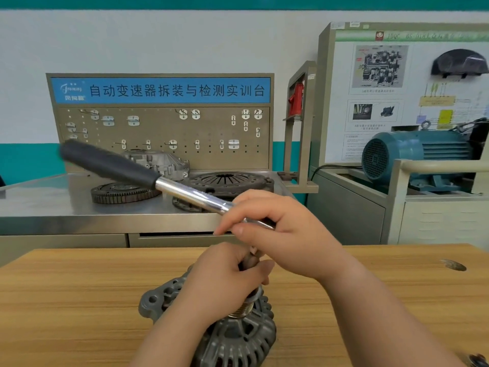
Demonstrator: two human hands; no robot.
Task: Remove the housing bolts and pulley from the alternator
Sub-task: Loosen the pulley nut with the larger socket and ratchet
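Observation:
A grey cast alternator [232, 337] stands on the wooden table [79, 300] near the front edge, its grooved pulley [244, 309] facing up. A long ratchet wrench [158, 182] with a black grip and chrome shaft slants up to the left, its head above the pulley. My right hand [275, 229] grips the wrench shaft near its head. My left hand [227, 276] is curled around the dark socket [250, 260] under the wrench head, just above the pulley. The pulley nut is hidden by the socket and my fingers.
A small hole [453, 264] sits in the tabletop at right, and a dark object [477, 360] lies at the bottom right corner. Behind stands a steel bench [53, 207] with a ring gear [121, 192], a clutch cover [230, 181] and a pegboard [164, 133]. A blue motor [412, 154] is at right.

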